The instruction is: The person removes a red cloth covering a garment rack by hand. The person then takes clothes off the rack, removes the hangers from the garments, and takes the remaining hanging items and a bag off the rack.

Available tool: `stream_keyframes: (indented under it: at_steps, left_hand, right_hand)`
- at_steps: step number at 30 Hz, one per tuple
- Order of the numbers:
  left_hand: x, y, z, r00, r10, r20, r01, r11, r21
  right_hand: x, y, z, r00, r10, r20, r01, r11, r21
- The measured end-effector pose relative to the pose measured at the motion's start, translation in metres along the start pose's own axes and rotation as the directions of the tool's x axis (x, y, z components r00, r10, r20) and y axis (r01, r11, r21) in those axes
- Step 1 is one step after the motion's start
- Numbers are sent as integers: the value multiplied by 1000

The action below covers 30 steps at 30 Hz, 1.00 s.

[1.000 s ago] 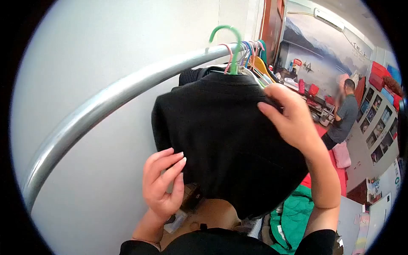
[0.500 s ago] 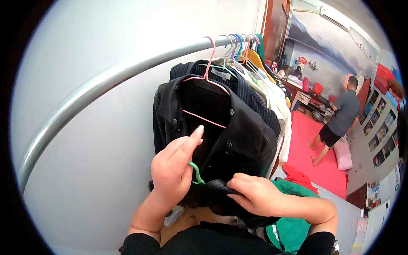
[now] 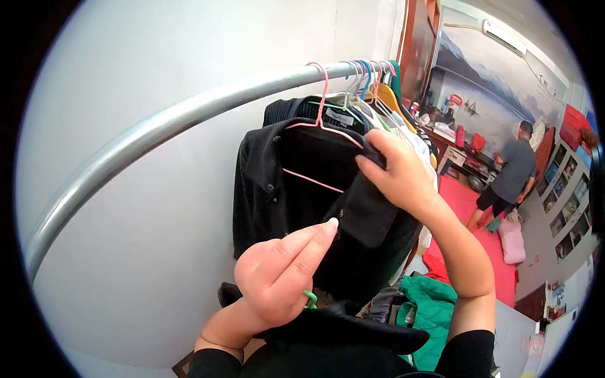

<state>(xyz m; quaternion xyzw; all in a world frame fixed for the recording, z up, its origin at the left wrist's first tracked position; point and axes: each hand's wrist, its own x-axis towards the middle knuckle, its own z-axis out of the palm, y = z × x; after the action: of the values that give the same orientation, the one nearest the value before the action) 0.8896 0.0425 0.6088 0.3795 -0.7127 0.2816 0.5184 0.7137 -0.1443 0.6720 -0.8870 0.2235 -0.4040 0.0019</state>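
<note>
My right hand point(image 3: 398, 169) is closed on the collar of a black jacket point(image 3: 368, 214), its thumb on the front and its fingers behind. That jacket hangs from the rail on a pink hanger point(image 3: 321, 120). Lower down, my left hand point(image 3: 277, 277) is closed around a green hanger point(image 3: 310, 298), with two fingers pointing up and to the right. Only the hook end of this hanger shows below the hand. A second black garment point(image 3: 359, 331) hangs beneath it, close to my body.
A curved metal rail point(image 3: 183, 113) runs along the white wall point(image 3: 126, 208), carrying several other garments behind the jacket. Green clothing point(image 3: 432, 315) and red clothing point(image 3: 435, 268) lie low on the right. Farther off, a person point(image 3: 513, 167) stands on a red floor covering point(image 3: 457, 220).
My right hand has left the lower black garment, moved up and taken hold of the hanging jacket's collar. My left hand has moved slightly down and right with the green hanger.
</note>
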Motion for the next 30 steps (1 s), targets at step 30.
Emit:
stream_keyframes:
  at_steps: [30]
  left_hand:
    - [-21, -38, 25, 978, -144, 150, 169, 971, -170]
  right_hand:
    - [-112, -40, 11, 801, -114, 588, -50, 965, 256]
